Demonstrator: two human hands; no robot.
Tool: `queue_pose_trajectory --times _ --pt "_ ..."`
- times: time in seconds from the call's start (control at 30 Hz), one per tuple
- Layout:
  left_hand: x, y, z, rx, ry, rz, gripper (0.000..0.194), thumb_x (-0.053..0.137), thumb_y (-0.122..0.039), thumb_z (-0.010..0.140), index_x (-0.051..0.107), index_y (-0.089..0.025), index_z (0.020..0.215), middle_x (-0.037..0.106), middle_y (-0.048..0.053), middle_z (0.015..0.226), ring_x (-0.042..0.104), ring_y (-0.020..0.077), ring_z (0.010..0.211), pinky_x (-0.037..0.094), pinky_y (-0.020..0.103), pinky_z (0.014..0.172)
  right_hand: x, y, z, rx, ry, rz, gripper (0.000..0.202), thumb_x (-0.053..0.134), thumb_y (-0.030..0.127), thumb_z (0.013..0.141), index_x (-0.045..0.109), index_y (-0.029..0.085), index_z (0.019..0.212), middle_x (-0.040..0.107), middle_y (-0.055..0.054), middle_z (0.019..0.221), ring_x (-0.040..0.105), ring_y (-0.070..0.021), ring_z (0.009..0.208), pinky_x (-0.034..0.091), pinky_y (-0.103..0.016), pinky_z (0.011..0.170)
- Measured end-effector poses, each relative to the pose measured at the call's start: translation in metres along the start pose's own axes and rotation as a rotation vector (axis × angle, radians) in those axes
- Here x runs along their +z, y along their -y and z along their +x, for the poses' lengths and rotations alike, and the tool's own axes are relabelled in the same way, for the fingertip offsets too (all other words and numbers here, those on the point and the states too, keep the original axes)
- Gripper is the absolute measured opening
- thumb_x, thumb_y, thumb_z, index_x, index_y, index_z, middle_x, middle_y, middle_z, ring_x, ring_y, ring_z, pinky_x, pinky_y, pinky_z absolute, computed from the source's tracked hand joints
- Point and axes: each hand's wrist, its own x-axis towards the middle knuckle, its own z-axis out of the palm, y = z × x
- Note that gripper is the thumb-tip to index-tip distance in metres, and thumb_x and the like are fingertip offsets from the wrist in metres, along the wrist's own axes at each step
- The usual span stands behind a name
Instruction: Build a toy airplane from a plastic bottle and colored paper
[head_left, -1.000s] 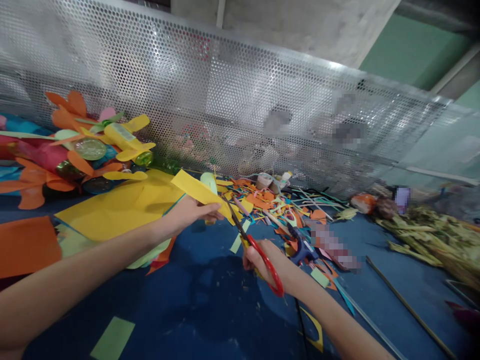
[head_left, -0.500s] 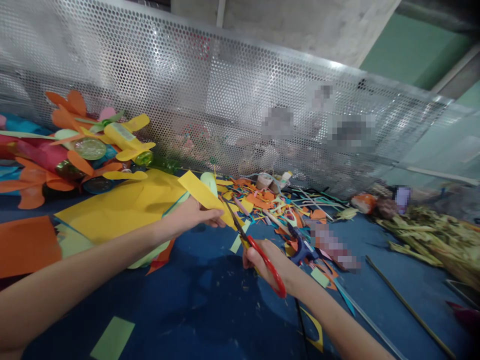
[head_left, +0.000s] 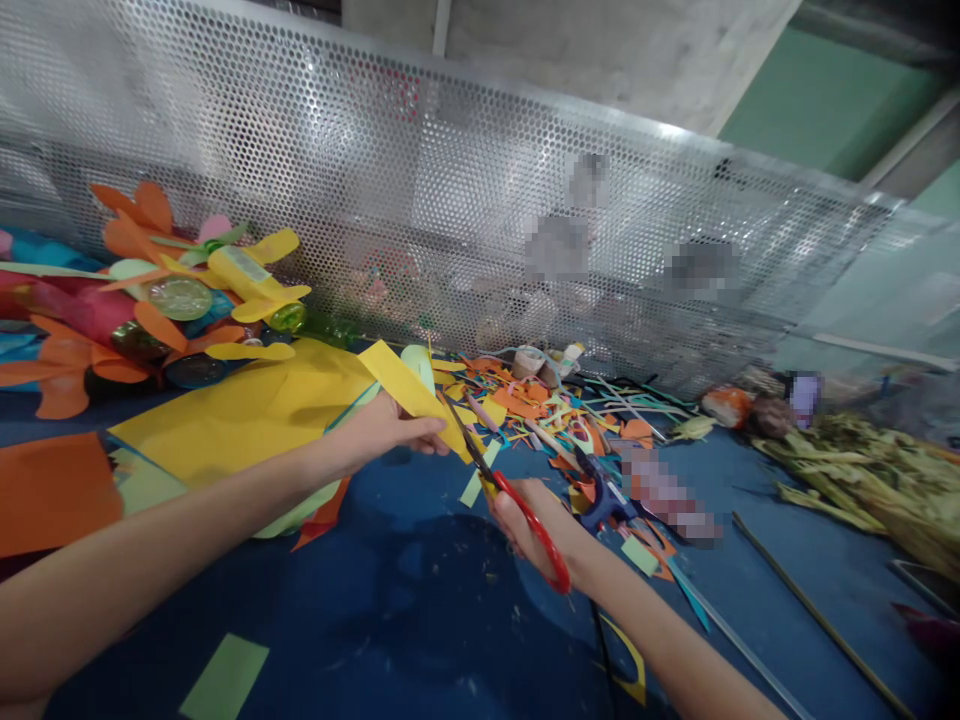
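yellow strip (head_left: 401,378) hung above blue table (head_left: 420,600), pinched between thumb and fingers of my left hand (head_left: 384,424). scissors (head_left: 511,488) gripped in my right hand (head_left: 553,512), blades at strip's right end. scraps (head_left: 517,398) lay beyond, yellow sheet (head_left: 232,410) left.

Perforated screen (head_left: 465,190) at twelve o'clock; paper-petalled bottles (head_left: 240,272) at nine; dried leaves (head_left: 870,480) at three; thin rod (head_left: 817,609) at four.

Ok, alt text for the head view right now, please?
The right hand holds red-handled scissors, blades at a yellow paper strip gripped by the left hand, above a blue surface. Paper scraps lie beyond the scissors, with orange petal shapes at far left and a perforated metal panel behind.
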Motion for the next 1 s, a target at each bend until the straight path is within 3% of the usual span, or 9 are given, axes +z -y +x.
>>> queue_pose_trajectory --times 0.6,0.77,0.87,1.0 --pt "-0.004 -0.004 0.001 -0.029 0.03 0.001 0.019 0.066 -0.033 0.071 0.071 -0.017 0.079 0.072 0.006 0.078 0.065 0.0185 0.071 0.051 0.027 0.068 -0.002 0.0 0.001 0.008 -0.022 -0.042 0.048 0.024 0.056 0.087 0.022 0.021 0.054 0.023 0.005 0.049 0.019 -0.0077 0.044 0.017 -0.024 0.042" --pt "-0.004 -0.005 0.003 -0.025 -0.063 -0.086 0.031 0.069 -0.037 0.069 0.069 -0.012 0.088 0.071 0.009 0.085 0.065 0.0183 0.077 0.051 0.03 0.077 -0.004 -0.001 0.001 0.071 -0.035 -0.032 0.051 0.025 0.062 0.084 0.025 0.021 0.053 0.025 0.005 0.049 0.02 -0.0069 0.044 0.017 -0.023 0.041" --pt "-0.005 -0.003 0.005 -0.011 -0.1 -0.111 0.033 0.068 -0.038 0.07 0.068 -0.011 0.089 0.071 0.009 0.087 0.065 0.0173 0.077 0.051 0.031 0.079 -0.003 -0.002 0.001 0.096 -0.036 -0.042 0.054 0.023 0.063 0.084 0.027 0.021 0.051 0.028 0.004 0.045 0.023 -0.0069 0.041 0.018 -0.023 0.04" --pt "-0.006 0.0 0.005 -0.017 -0.1 -0.071 0.031 0.068 -0.038 0.071 0.069 -0.01 0.085 0.071 0.009 0.081 0.065 0.0156 0.072 0.051 0.028 0.075 0.001 -0.005 0.0 0.106 0.058 0.036 0.058 0.019 0.056 0.089 0.039 0.019 0.049 0.044 0.0 0.043 0.042 -0.0093 0.04 0.031 -0.021 0.043"
